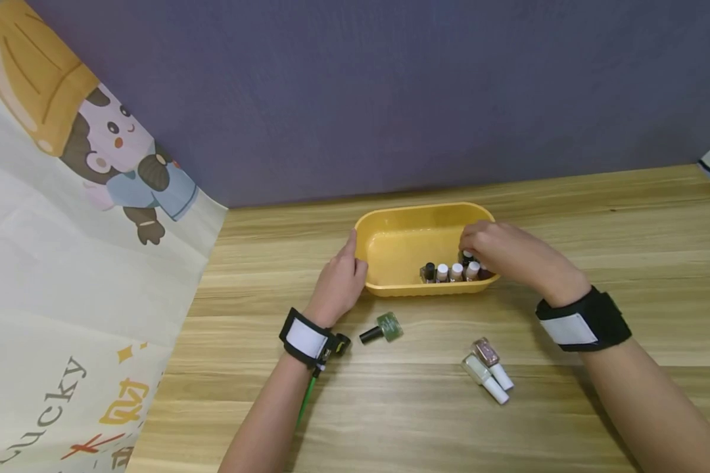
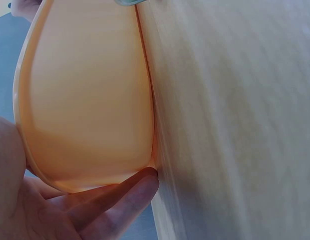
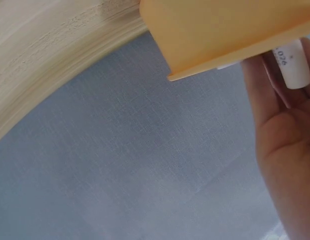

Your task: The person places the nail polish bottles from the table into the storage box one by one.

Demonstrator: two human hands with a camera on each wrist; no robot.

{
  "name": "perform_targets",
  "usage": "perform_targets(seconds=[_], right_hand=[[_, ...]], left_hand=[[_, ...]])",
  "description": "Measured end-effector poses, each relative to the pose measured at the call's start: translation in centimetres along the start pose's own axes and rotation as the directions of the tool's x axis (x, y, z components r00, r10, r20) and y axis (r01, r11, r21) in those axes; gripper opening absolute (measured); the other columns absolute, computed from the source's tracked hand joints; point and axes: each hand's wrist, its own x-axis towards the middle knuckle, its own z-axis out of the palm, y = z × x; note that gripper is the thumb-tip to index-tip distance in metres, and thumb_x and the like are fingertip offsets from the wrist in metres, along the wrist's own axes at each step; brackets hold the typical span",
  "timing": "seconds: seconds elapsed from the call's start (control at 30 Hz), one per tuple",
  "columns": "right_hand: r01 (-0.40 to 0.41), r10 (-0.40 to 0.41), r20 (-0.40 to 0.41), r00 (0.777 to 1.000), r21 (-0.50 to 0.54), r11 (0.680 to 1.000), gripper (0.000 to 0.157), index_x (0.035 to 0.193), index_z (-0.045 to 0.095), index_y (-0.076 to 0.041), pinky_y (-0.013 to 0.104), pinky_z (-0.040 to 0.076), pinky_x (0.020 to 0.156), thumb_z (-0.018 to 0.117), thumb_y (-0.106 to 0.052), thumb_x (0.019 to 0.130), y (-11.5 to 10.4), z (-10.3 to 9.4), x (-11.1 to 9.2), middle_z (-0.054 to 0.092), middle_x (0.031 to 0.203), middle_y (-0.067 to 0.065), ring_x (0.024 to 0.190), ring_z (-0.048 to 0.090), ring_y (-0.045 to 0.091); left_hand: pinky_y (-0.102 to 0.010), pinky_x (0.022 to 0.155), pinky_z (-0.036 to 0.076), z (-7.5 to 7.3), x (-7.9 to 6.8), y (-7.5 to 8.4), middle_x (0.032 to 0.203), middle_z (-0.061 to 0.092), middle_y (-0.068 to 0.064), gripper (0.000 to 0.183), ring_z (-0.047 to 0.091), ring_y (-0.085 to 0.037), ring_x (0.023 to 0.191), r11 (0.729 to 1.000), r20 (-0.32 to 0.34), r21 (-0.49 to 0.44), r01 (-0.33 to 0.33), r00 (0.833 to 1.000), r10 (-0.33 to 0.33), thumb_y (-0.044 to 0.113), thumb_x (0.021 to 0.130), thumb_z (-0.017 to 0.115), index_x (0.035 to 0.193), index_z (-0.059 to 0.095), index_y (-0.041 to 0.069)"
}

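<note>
My left hand (image 1: pixel 338 282) grips the left end of a yellow oblong tray (image 1: pixel 426 290). In the left wrist view its fingers (image 2: pixel 119 205) wrap the outside of the tray wall. My right hand (image 1: pixel 503 253) reaches over the tray's right end, fingers bent down inside, holding a nail polish bottle whose body is mostly hidden. The right wrist view shows a white cap (image 3: pixel 295 67) marked 026 between those fingers. Along the near wall inside stands a row of nail polish bottles, one black-capped (image 1: pixel 429 271), the others white-capped (image 1: pixel 442 272). Another black cap (image 1: pixel 467 257) shows just below my right fingertips.
On the wooden table (image 1: pixel 414 420) in front of the tray lies a green nail polish bottle (image 1: pixel 389 326) with a black cap. Farther right, a pinkish glitter bottle (image 1: pixel 486 351) and a pale one (image 1: pixel 477 369) lie side by side. A purple-grey wall (image 1: pixel 355 98) rises behind.
</note>
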Motion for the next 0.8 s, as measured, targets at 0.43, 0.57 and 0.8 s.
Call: perform_targets(seconds=[0.43,0.57,0.8], right_hand=[[0.014,-0.015,-0.076,0.997,-0.018,1.000,0.010,0.091,0.065,-0.006,0.026,0.047,0.066,0.061,-0.005,0.082,-0.7,-0.8,-0.2,0.058,0.087,0.003,0.078,0.055,0.013],[0.031,-0.034,-0.097,0.995,-0.032,0.999,0.015,0.095,0.065,-0.006,0.028,0.048,0.069,0.063,-0.005,0.080,-0.9,-1.0,-0.2,0.060,0.091,0.004,0.082,0.056,0.014],[0.106,-0.107,-0.163,0.981,-0.012,0.994,0.021,0.099,0.065,-0.003,0.030,0.049,0.075,0.064,-0.003,0.078,-1.9,-1.5,0.0,0.062,0.098,0.007,0.092,0.058,0.020]], left_hand=[[-0.028,0.045,0.037,0.0,0.0,0.0,0.070,0.045,-0.003,0.060,0.040,-0.014,0.045,1.000,-0.004,0.006,-0.010,1.000,0.010,0.023,0.093,0.035,0.148,0.013,0.012],[-0.028,0.045,0.038,-0.1,-0.1,0.0,0.071,0.045,-0.003,0.061,0.040,-0.014,0.045,1.000,0.000,0.009,-0.008,1.000,0.008,0.024,0.094,0.034,0.148,0.010,0.015],[-0.028,0.047,0.038,0.0,0.0,0.1,0.073,0.046,-0.003,0.060,0.041,-0.014,0.046,1.000,0.001,0.011,-0.002,1.000,0.002,0.024,0.094,0.034,0.148,0.011,0.013]])
